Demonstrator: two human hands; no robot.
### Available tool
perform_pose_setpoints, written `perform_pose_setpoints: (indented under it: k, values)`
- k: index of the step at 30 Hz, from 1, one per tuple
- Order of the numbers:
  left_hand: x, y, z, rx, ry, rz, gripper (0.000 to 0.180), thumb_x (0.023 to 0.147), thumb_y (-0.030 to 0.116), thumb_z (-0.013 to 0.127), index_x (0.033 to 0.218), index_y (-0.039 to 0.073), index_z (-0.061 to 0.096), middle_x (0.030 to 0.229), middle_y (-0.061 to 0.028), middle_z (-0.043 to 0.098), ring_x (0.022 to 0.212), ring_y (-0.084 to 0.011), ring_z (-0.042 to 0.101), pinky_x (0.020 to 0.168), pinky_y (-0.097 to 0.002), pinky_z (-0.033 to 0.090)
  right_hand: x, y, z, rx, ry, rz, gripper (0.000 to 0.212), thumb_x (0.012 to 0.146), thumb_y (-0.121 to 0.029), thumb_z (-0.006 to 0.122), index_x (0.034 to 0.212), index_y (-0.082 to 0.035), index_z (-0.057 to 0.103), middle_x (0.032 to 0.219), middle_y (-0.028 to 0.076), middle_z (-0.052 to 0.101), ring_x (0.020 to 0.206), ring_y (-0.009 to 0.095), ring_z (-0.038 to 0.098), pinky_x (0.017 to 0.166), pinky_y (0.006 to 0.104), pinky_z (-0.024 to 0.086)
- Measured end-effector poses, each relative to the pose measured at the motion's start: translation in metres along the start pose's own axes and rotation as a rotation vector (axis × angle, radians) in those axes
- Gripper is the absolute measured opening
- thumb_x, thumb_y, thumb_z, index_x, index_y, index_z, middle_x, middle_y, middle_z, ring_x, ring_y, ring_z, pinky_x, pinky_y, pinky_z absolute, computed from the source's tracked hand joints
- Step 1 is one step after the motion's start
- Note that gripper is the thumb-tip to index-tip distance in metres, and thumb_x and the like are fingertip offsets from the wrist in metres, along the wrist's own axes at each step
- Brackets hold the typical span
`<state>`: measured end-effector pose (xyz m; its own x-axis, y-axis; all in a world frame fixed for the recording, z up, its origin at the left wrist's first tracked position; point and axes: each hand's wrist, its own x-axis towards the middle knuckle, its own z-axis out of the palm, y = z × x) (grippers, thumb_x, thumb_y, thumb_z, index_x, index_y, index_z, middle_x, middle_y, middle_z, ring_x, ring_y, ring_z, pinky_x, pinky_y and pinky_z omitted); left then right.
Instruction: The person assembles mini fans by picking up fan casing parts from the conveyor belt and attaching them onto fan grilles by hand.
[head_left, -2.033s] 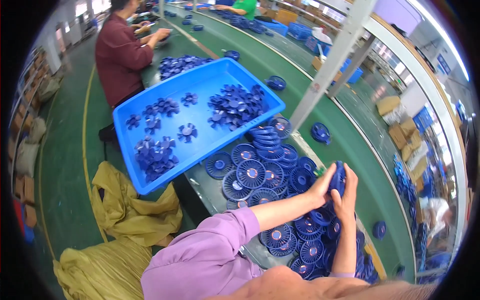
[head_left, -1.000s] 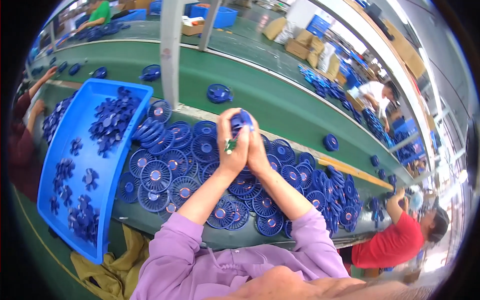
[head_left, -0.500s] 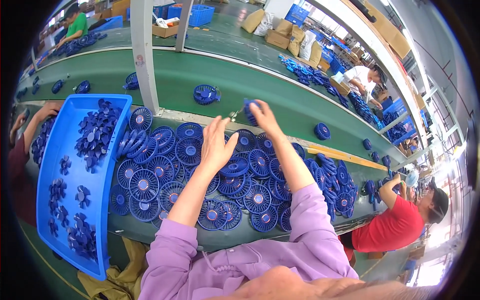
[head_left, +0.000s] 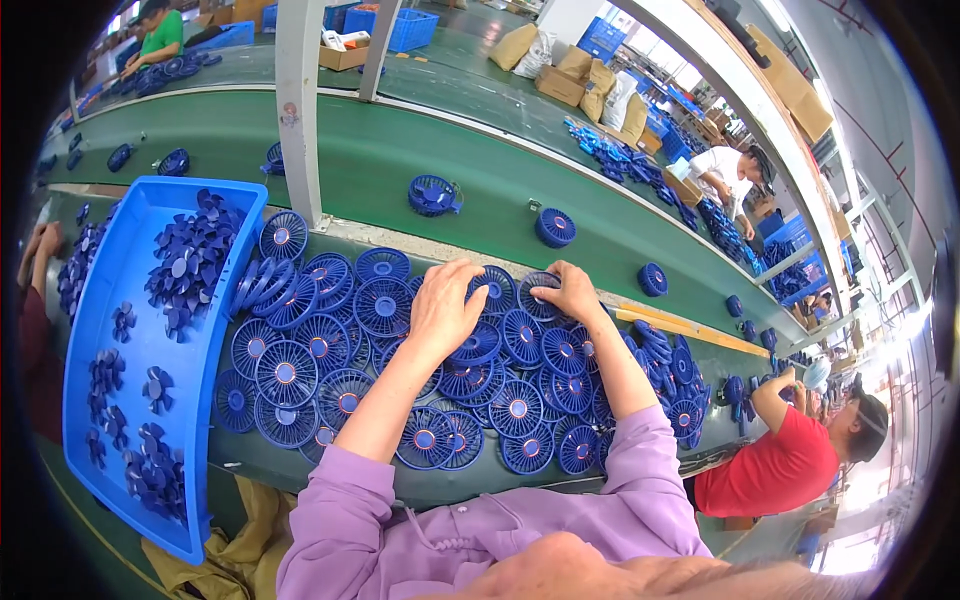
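My left hand [head_left: 447, 307] is over the pile of round blue fan grilles [head_left: 427, 434], thumb and fingers apart, beside one grille [head_left: 496, 291]. No object shows in its grasp. With thumb and fingers, my right hand [head_left: 574, 294] grips the rim of another fan grille [head_left: 532, 304] at the pile's far edge. The fingers' far side is partly hidden. On the green belt just beyond lies a blue fan housing [head_left: 555, 227], with a small metal part [head_left: 533, 204] next to it.
A blue tray [head_left: 205, 440] of dark blue fan blades stands at the left. Another fan housing [head_left: 433, 195] lies on the conveyor belt [head_left: 375, 145]. A white post [head_left: 298, 110] rises at the belt's near edge. A co-worker in red [head_left: 770, 460] is at the right.
My right hand has let go of the fan housing, now on the belt, and come back to the grilles. My left hand has moved down slightly onto the pile.
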<state>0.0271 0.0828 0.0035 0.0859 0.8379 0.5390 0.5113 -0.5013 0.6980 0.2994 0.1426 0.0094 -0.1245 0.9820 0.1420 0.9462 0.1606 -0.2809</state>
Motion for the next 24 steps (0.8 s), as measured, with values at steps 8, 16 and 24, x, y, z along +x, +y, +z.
perform_pose_setpoints:
  k: [8, 16, 24]
  values:
    - [0.005, 0.005, -0.011, -0.058, 0.007, -0.019, 0.027, 0.085, 0.02, 0.063, 0.108, 0.005, 0.063, 0.119, -0.0165, 0.061, 0.11, -0.0355, 0.056, 0.095, -0.043, 0.044, 0.086, -0.065, -0.005, 0.357, 0.364, -0.172, 0.027, 0.073, -0.018, 0.078, 0.081, -0.003, 0.057, 0.075, 0.013, 0.066, 0.068, 0.025, 0.064, 0.065, 0.0351, 0.05]
    - [0.005, 0.004, -0.009, -0.091, 0.014, 0.002, 0.026, 0.086, 0.02, 0.062, 0.107, 0.005, 0.063, 0.116, -0.0154, 0.062, 0.108, -0.0347, 0.056, 0.095, -0.0427, 0.044, 0.168, -0.115, 0.071, 0.142, 0.272, -0.354, 0.047, 0.065, -0.034, 0.082, 0.088, -0.006, 0.052, 0.094, 0.014, 0.056, 0.095, 0.037, 0.052, 0.082, 0.0463, 0.045]
    - [0.008, 0.008, -0.015, -0.174, 0.033, -0.018, 0.027, 0.085, 0.016, 0.062, 0.109, 0.004, 0.063, 0.114, -0.0165, 0.063, 0.105, -0.0344, 0.059, 0.09, -0.0406, 0.047, 0.168, -0.121, 0.086, 0.112, 0.237, -0.34, 0.057, 0.067, -0.039, 0.08, 0.104, -0.007, 0.051, 0.094, 0.016, 0.061, 0.093, 0.035, 0.056, 0.086, 0.0433, 0.042]
